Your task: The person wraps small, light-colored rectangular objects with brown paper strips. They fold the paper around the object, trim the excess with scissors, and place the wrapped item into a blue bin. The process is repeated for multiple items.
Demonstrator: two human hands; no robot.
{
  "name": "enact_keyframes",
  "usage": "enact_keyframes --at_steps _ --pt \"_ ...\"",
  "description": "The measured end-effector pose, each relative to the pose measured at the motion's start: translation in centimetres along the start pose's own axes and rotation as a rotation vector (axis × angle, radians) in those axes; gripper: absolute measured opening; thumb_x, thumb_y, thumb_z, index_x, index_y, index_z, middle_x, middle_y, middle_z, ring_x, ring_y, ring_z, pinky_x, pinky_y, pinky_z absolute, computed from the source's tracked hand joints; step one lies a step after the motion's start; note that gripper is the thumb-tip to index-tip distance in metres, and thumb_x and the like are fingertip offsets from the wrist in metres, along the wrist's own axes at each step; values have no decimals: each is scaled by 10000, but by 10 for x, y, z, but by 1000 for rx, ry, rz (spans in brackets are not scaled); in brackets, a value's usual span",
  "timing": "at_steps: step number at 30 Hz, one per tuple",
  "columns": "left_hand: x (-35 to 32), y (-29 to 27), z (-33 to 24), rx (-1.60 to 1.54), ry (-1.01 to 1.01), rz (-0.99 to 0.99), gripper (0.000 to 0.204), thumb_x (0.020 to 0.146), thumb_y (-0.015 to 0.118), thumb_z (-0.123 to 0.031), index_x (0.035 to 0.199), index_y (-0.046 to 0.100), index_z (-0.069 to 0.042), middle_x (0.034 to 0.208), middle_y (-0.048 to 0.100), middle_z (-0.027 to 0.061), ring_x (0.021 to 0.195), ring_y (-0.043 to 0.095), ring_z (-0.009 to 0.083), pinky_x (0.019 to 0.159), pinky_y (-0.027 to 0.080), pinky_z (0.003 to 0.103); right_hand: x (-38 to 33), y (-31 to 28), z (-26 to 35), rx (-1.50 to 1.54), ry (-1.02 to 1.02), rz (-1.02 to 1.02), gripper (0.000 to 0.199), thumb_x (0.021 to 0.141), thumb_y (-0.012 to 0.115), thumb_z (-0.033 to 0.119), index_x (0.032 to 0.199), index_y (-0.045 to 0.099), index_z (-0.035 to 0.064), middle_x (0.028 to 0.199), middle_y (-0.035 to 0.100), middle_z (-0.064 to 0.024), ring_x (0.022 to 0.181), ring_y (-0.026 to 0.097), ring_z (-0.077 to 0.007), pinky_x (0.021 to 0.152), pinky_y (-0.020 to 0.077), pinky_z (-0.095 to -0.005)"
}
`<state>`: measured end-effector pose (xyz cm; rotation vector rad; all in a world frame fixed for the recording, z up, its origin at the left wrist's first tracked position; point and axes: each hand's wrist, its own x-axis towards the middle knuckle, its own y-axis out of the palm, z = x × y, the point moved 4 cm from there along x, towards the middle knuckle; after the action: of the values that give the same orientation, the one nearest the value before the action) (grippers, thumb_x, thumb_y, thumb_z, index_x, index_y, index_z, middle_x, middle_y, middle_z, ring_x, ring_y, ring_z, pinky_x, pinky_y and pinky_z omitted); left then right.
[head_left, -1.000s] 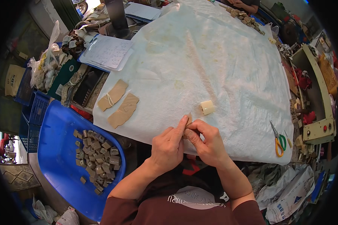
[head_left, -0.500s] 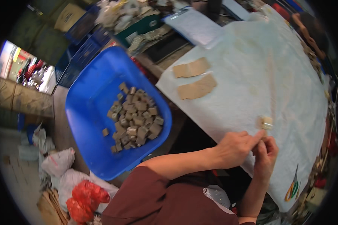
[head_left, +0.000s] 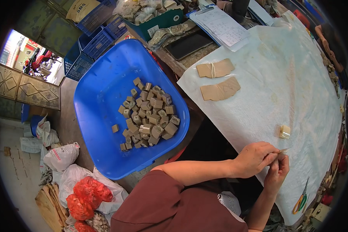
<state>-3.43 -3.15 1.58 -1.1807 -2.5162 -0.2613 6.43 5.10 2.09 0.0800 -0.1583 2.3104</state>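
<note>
Over the white sheet, my left hand and my right hand meet with their fingertips pinched together. Both are closed on a small thin pale piece, whose pointed tip sticks out to the right; its kind is hidden by the fingers. Just beyond the fingertips sits a small cream block with a shiny surface, touched by neither hand. Scissors with green and orange handles lie nearer me, right of my right hand. Farther back rest two tan flat pieces, one tied with string and one below it.
Left of the sheet stands a blue tub holding many small grey-brown blocks. A clipboard with paper and a dark flat tray lie at the back. Blue crates and plastic bags are at the left.
The view has shifted and become sharper. My fingertips now stand apart from the cream block, where my left fingers reached close to it before, and the pale piece shows between them.
</note>
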Motion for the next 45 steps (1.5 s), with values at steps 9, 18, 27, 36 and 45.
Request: enact_keyframes --at_steps 9,18,27,36,45 --pt "15 -21 23 -60 -327 -156 272 920 440 -160 732 480 31 571 409 77 581 381 105 542 387 314 -43 -23 46 352 -344 313 133 768 566 120 707 489 30 748 499 -64 682 473 -145 614 404 -269" --pt "33 -3 19 -588 -464 9 321 986 383 -280 855 544 -36 675 513 -21 559 451 31 473 384 200 -118 -112 -80 -1077 233 652 209 739 638 121 891 610 -18 767 608 -199 680 584 -379 619 466 -406" --pt "16 54 -6 -383 -358 392 284 931 443 -189 738 460 20 602 432 33 625 397 90 582 390 285 -55 -78 54 -926 -751 -146 338 791 624 26 1105 510 77 1132 479 -207 1095 440 -373 855 390 -496" --pt "1 39 -2 -158 -176 301 144 878 512 -119 869 560 16 730 549 109 657 518 178 588 422 314 -31 -57 57 -884 -744 24 223 777 589 157 962 511 60 936 562 -112 934 521 -307 945 307 -518" --pt "35 -47 1 640 131 68 318 671 648 54 968 621 -56 882 574 117 844 567 276 727 471 343 -9 -93 29 -167 -129 -136 120 900 464 41 959 535 -35 915 587 -114 697 556 -132 663 462 -251"
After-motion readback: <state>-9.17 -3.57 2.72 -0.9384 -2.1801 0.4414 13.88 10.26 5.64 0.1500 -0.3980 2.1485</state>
